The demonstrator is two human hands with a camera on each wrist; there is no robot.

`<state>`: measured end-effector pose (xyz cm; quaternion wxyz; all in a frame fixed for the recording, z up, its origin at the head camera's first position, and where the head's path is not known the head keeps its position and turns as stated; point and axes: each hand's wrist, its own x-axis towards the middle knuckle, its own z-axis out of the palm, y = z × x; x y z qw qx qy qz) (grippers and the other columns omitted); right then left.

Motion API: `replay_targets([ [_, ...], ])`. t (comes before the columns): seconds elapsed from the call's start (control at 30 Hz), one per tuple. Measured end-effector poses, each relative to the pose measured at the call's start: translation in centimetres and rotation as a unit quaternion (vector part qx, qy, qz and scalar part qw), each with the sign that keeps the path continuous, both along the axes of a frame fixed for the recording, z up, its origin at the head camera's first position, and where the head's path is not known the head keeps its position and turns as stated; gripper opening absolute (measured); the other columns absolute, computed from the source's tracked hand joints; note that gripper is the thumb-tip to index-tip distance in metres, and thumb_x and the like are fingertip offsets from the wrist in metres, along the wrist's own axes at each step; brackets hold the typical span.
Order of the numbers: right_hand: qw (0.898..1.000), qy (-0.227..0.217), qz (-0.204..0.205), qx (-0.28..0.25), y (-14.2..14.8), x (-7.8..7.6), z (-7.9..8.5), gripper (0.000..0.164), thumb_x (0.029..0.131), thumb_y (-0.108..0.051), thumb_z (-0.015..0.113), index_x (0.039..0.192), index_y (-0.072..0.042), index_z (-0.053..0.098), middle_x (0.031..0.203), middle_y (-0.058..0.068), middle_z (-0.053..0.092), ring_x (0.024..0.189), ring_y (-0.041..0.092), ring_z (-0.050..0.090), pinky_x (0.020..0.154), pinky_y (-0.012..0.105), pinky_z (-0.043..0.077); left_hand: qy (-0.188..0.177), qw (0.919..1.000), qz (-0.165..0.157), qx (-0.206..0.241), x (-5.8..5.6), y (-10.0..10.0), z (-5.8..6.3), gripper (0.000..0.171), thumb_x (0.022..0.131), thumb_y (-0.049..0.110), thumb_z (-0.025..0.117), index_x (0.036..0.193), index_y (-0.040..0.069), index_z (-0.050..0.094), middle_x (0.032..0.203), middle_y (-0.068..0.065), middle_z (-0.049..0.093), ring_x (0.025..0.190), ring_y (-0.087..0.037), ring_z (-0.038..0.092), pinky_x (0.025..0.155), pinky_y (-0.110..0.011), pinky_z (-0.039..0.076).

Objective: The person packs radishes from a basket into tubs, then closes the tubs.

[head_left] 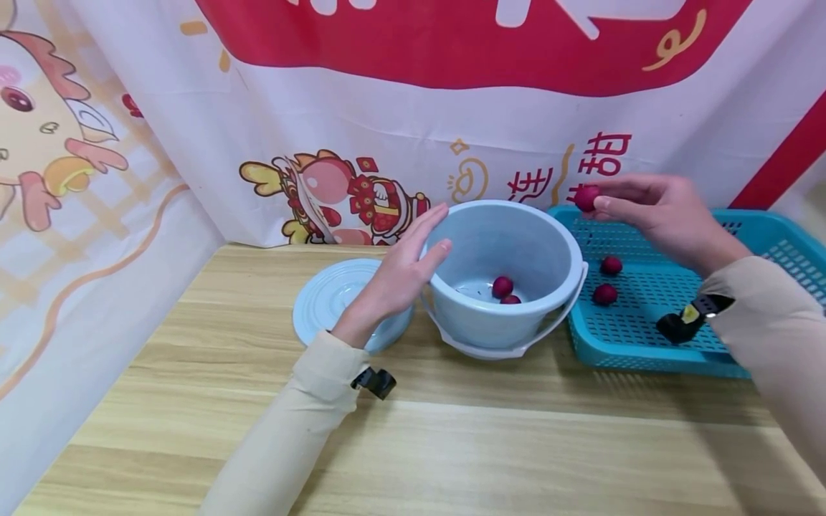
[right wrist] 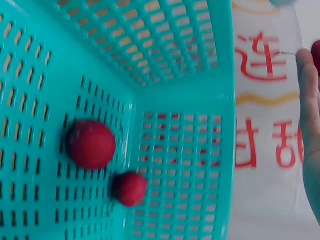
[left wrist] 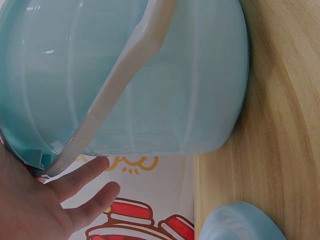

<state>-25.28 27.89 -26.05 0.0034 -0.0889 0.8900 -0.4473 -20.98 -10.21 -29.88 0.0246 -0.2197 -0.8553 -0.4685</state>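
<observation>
A light blue bucket (head_left: 487, 326) with a pale handle stands upright in the middle of the table. Two dark red radishes (head_left: 502, 287) lie at its bottom. My left hand (head_left: 405, 276) rests against the left side of the bucket's rim, fingers fairly straight. In the left wrist view, two fingers (left wrist: 92, 177) extend beside the bucket wall. Above the back left corner of the teal basket (head_left: 584, 344), my right hand (head_left: 665, 215) pinches a radish (head_left: 587, 198) between thumb and fingers. A thin root from it shows in the right wrist view. Two more radishes (right wrist: 90, 144) lie in the basket.
A round light blue lid (head_left: 329, 297) lies on the wooden table (head_left: 452, 444) left of the bucket, partly behind my left forearm. A printed curtain (head_left: 413, 122) hangs right behind the table. The basket's right part is partly covered by my right arm.
</observation>
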Motion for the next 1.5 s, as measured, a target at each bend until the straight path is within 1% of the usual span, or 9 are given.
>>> replay_targets([
  [0.1, 0.999, 0.025, 0.001, -0.021, -1.3, 0.4, 0.2, 0.063, 0.097, -0.046, 0.075, 0.154, -0.03, 0.057, 0.136, -0.012, 0.07, 0.105, 0.001, 0.074, 0.081, 0.014, 0.06, 0.001, 1.0, 0.0, -0.001, -0.1, 0.0, 0.0, 0.063, 0.112, 0.039, 0.045, 0.169, 0.021, 0.029, 0.178, 0.006, 0.022, 0.166, -0.017, 0.02, 0.133, -0.054, 0.025],
  [0.33, 0.996, 0.087, 0.015, -0.006, -4.4, 0.9, 0.6, 0.059, 0.095, -0.05, 0.076, 0.148, -0.028, 0.063, 0.14, -0.002, 0.071, 0.107, -0.001, 0.072, 0.085, 0.01, 0.058, -0.001, 1.0, 0.002, -0.001, 0.0, 0.1, 0.1, 0.062, 0.112, 0.038, 0.045, 0.169, 0.023, 0.029, 0.178, 0.008, 0.023, 0.166, -0.017, 0.021, 0.133, -0.054, 0.026],
  [0.47, 0.992, 0.117, 0.037, -0.004, -6.0, 1.2, 0.8, 0.053, 0.096, -0.042, 0.077, 0.145, -0.025, 0.067, 0.138, 0.003, 0.073, 0.107, -0.003, 0.071, 0.085, 0.009, 0.057, -0.002, 1.0, 0.002, 0.0, -0.1, 0.1, 0.0, 0.062, 0.112, 0.038, 0.046, 0.169, 0.023, 0.029, 0.178, 0.008, 0.022, 0.166, -0.016, 0.02, 0.133, -0.054, 0.027],
  [0.6, 0.989, 0.136, 0.065, -0.011, -7.2, 1.5, 1.0, 0.048, 0.097, -0.035, 0.078, 0.142, -0.022, 0.069, 0.136, 0.004, 0.073, 0.107, -0.002, 0.072, 0.086, 0.01, 0.057, 0.0, 1.0, 0.002, 0.002, -0.1, 0.1, 0.0, 0.062, 0.112, 0.037, 0.046, 0.169, 0.023, 0.029, 0.178, 0.007, 0.023, 0.166, -0.017, 0.021, 0.133, -0.054, 0.027],
  [0.7, 0.986, 0.142, 0.083, -0.011, -8.0, 1.5, 1.0, 0.045, 0.097, -0.031, 0.078, 0.141, -0.022, 0.07, 0.135, 0.005, 0.073, 0.107, 0.001, 0.072, 0.085, 0.011, 0.058, 0.0, 1.0, 0.001, 0.001, 0.0, 0.2, 0.0, 0.062, 0.112, 0.036, 0.045, 0.169, 0.021, 0.029, 0.178, 0.007, 0.023, 0.166, -0.017, 0.021, 0.133, -0.053, 0.026],
  [0.83, 0.985, 0.145, 0.098, 0.011, -8.8, 1.3, 0.9, 0.044, 0.097, -0.032, 0.079, 0.14, -0.023, 0.071, 0.133, 0.005, 0.074, 0.108, 0.009, 0.072, 0.084, 0.011, 0.058, 0.0, 1.0, 0.002, 0.0, 0.0, 0.3, 0.0, 0.062, 0.112, 0.037, 0.045, 0.169, 0.019, 0.029, 0.178, 0.006, 0.023, 0.166, -0.017, 0.02, 0.134, -0.054, 0.025],
  [1.03, 0.983, 0.139, 0.117, 0.024, -10.0, 1.1, 0.5, 0.043, 0.096, -0.03, 0.08, 0.137, -0.023, 0.072, 0.129, 0.005, 0.076, 0.112, 0.022, 0.072, 0.085, 0.011, 0.057, 0.0, 1.0, 0.003, 0.003, 0.0, 0.3, -0.1, 0.061, 0.112, 0.037, 0.046, 0.169, 0.023, 0.03, 0.178, 0.008, 0.023, 0.165, -0.016, 0.021, 0.134, -0.053, 0.025],
  [1.27, 0.978, 0.148, 0.137, 0.045, -10.3, 1.0, 0.0, 0.039, 0.096, -0.027, 0.08, 0.134, -0.021, 0.075, 0.124, 0.005, 0.078, 0.108, 0.021, 0.071, 0.086, 0.017, 0.056, 0.0, 1.0, 0.0, 0.005, -0.1, 0.6, -0.2, 0.062, 0.112, 0.037, 0.046, 0.169, 0.021, 0.03, 0.178, 0.008, 0.023, 0.165, -0.016, 0.021, 0.133, -0.054, 0.026],
  [1.5, 0.977, 0.136, 0.152, 0.06, -10.6, 0.6, -0.3, 0.038, 0.096, -0.028, 0.08, 0.133, -0.021, 0.075, 0.125, 0.004, 0.077, 0.11, 0.02, 0.069, 0.086, 0.017, 0.054, 0.0, 1.0, 0.0, 0.002, -0.1, 0.2, -0.1, 0.062, 0.112, 0.039, 0.045, 0.169, 0.023, 0.029, 0.178, 0.009, 0.023, 0.165, -0.015, 0.021, 0.133, -0.054, 0.026],
])
